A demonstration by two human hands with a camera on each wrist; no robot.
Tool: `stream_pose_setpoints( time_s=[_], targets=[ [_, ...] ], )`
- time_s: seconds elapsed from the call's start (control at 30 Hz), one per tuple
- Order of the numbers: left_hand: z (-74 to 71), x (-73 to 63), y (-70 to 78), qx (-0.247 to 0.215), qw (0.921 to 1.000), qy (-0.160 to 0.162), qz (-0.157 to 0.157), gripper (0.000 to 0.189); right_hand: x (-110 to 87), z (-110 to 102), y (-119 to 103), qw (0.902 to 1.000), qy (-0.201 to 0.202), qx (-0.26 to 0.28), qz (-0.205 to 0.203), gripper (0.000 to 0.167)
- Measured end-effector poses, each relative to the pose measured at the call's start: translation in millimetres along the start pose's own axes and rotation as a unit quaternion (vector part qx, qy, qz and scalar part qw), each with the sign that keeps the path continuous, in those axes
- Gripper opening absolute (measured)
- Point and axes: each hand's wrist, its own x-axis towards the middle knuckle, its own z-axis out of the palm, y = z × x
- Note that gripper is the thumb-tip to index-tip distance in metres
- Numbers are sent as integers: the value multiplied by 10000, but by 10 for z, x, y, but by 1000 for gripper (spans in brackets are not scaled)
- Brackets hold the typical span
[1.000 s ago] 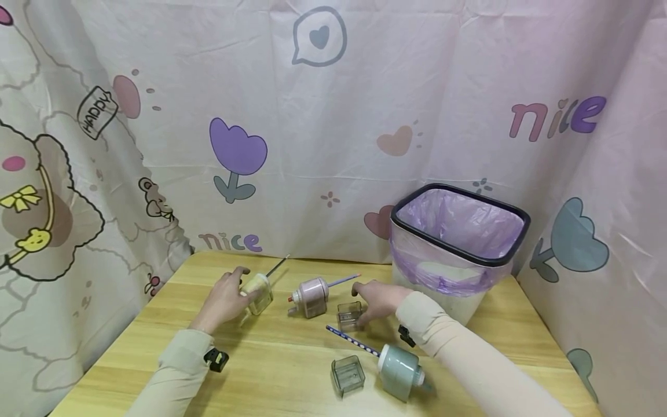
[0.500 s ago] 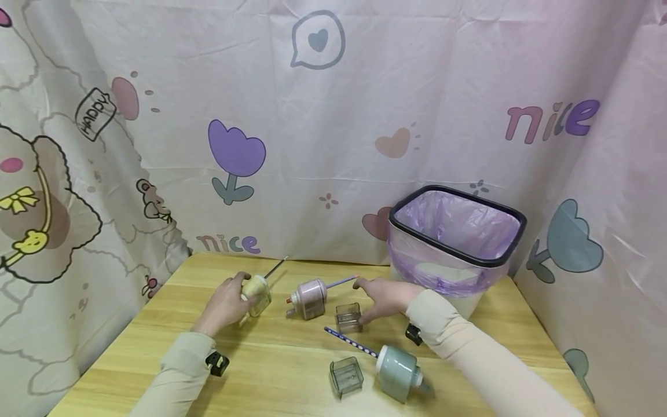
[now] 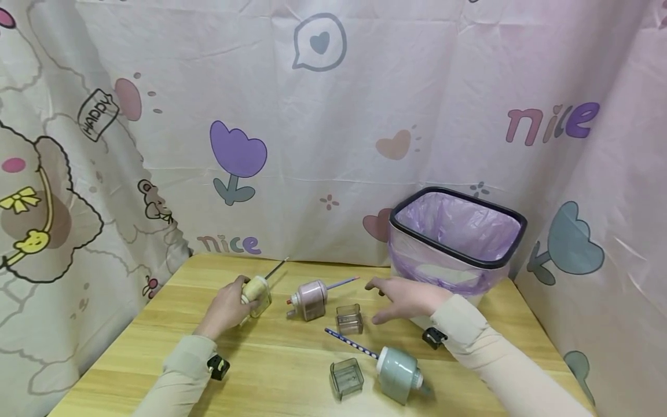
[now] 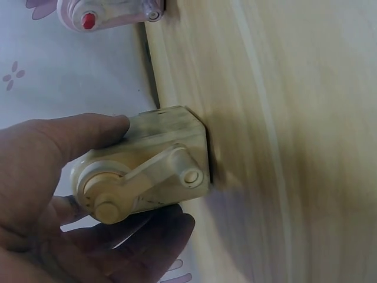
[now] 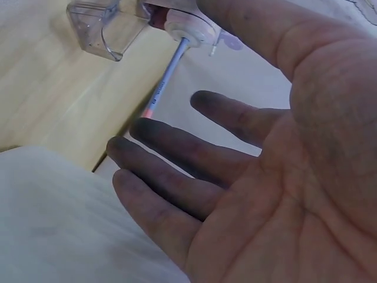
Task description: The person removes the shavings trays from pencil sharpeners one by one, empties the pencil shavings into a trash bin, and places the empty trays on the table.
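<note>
Yellow hand-crank pencil sharpener: at the left of the bench, a dark pencil slanting out of its far end; our left wrist view shows the crank on its near side.
Left hand: we grip the yellow sharpener with thumb and fingers on opposite sides of its body.
Right hand: we have its fingers spread and loosely bent, apart from the sharpeners; their tips look dark.
Pink sharpener: between our hands, a lilac pencil in it.
Brownish clear tray: between the pink sharpener and our right hand.
Green sharpener: nearer us, with a navy dotted pencil.
Grey clear tray: just left of the green sharpener.
Waste bin: behind our right hand, lined in purple plastic.
</note>
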Motion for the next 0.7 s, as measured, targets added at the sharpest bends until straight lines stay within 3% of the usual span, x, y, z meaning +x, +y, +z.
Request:
stream_pose_setpoints(
  time_s=[0.5, 0.7],
  targets=[
    [66, 6, -59, -185, 9993, 320, -108, 52, -394, -64, -98, 9988, 256, -36, -422, 68],
    [73, -16, -77, -372, 9987, 310, -125, 53, -555, -45, -107, 9977, 361, -133, -561, 72]
  ],
)
